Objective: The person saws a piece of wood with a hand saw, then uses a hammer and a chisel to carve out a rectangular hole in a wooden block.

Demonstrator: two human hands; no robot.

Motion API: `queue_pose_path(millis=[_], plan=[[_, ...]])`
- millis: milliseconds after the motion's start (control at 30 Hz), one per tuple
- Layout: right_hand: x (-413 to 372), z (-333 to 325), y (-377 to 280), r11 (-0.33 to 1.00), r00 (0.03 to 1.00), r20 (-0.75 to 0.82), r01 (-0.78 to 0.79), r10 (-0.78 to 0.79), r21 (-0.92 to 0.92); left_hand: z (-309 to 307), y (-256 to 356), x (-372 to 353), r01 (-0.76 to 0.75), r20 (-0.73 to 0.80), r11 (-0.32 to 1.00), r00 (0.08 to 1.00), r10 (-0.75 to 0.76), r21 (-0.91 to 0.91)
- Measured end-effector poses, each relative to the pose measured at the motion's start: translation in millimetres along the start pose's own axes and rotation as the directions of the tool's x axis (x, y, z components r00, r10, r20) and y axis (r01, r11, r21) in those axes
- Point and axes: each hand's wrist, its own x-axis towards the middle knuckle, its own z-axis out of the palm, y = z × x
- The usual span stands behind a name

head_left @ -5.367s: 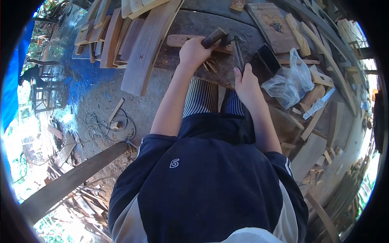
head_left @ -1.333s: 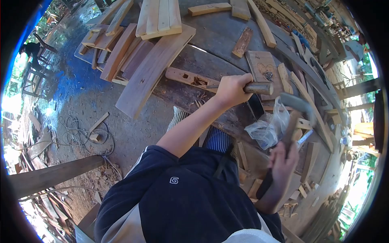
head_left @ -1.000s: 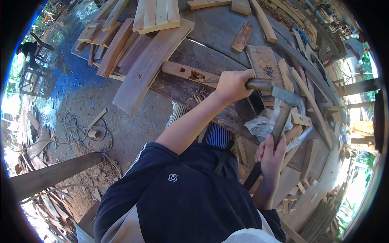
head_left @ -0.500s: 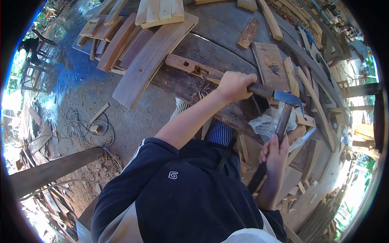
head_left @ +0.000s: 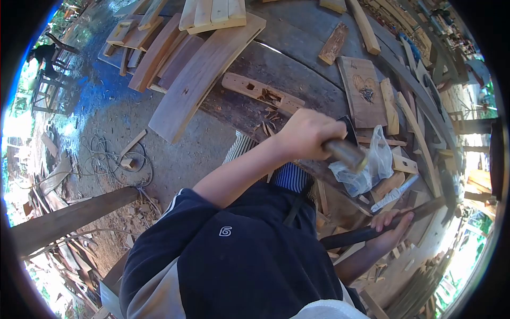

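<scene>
A wooden piece with cut mortises [head_left: 264, 93] lies on the dark workbench [head_left: 297, 69], with shavings around it. My left hand [head_left: 313, 133] is closed around the handle of a chisel [head_left: 346, 153], whose butt end is blurred and points down to the right. The chisel's blade is hidden behind that hand. To the lower right, my right hand [head_left: 390, 226] grips a hammer [head_left: 350, 237] by its dark handle, swung out to the right and apart from the chisel. The hammer's head is too blurred to make out.
A crumpled plastic bag [head_left: 366, 167] lies beside the chisel. Nearby is a board with a pile of small dark pieces [head_left: 363, 87]. Long planks [head_left: 207, 69] are stacked at the left. A cord [head_left: 114, 165] coils on the floor, and a wooden beam [head_left: 74, 215] stands at lower left.
The hammer has swung from the chisel's butt out to the right with my right hand. My left hand has dropped slightly, tilting the chisel and moving it from the mortise.
</scene>
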Motion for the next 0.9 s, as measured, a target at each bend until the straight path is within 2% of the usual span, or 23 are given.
queue_pose_path(millis=[33,100,133,167,200,233,300,333,400,433,500,600,833,900], plan=[[-1.4,1.7,0.4,0.997,0.997,-0.054,-0.063,0.061,-0.043,-11.1,12.3,-5.2,0.000,0.003,1.000,1.000,0.000,-0.003],[-0.7,-6.6,8.5,0.995,0.994,-0.059,-0.094,0.091,-0.041,-32.0,29.1,-14.2,0.340,-0.010,0.940,0.940,-0.341,-0.030],[-2.0,-7.9,11.8,0.990,0.988,-0.087,-0.130,0.124,-0.060,-38.9,24.0,-17.8,0.341,-0.002,0.940,0.940,-0.341,-0.031],[-4.3,-9.0,14.4,0.983,0.980,-0.117,-0.168,0.159,-0.077,-45.3,12.7,-20.7,0.574,-0.012,0.818,0.819,-0.574,0.024],[-5.9,-10.8,16.2,0.977,0.977,-0.102,-0.196,0.188,-0.078,-51.2,0.4,-24.6,0.767,-0.036,0.638,0.641,-0.767,0.078],[-7.4,-12.4,19.4,0.976,0.975,-0.109,-0.204,0.196,-0.073,-55.5,-15.9,-32.5,0.767,-0.028,0.636,0.640,-0.768,0.086],[-9.8,-16.0,28.0,0.966,0.970,-0.066,-0.240,0.234,-0.100,-56.1,-51.1,-51.5,0.778,0.010,0.560,0.582,-0.813,0.285],[-10.2,-19.2,32.4,0.961,0.964,-0.060,-0.263,0.258,-0.090,-52.7,-60.4,-55.9,0.776,0.015,0.561,0.583,-0.813,0.289],[-13.8,-20.1,37.1,0.952,0.955,-0.048,-0.295,0.292,-0.077,-45.9,-71.1,-61.1,0.847,-0.011,0.492,0.504,-0.863,0.202],[-15.3,-20.3,38.7,0.943,0.946,-0.030,-0.325,0.323,-0.068,-43.1,-70.9,-62.0,0.845,-0.007,0.495,0.507,-0.862,0.204],[-19.8,-20.7,42.7,0.940,0.943,-0.049,-0.333,0.330,-0.071,-38.4,-70.5,-61.7,0.791,-0.057,0.533,0.573,-0.818,0.301],[-24.3,-24.1,48.8,0.939,0.941,-0.024,-0.337,0.336,-0.070,-36.0,-72.3,-60.8,0.811,-0.041,0.506,0.540,-0.841,0.294],[-28.2,-24.8,50.6,0.931,0.934,0.002,-0.355,0.357,-0.086,-32.8,-80.0,-67.3,0.794,-0.100,0.523,0.575,-0.812,0.310],[-29.6,-25.8,50.7,0.930,0.933,0.002,-0.358,0.359,-0.077,-32.6,-81.3,-68.3,0.802,-0.121,0.534,0.578,-0.807,0.266]])
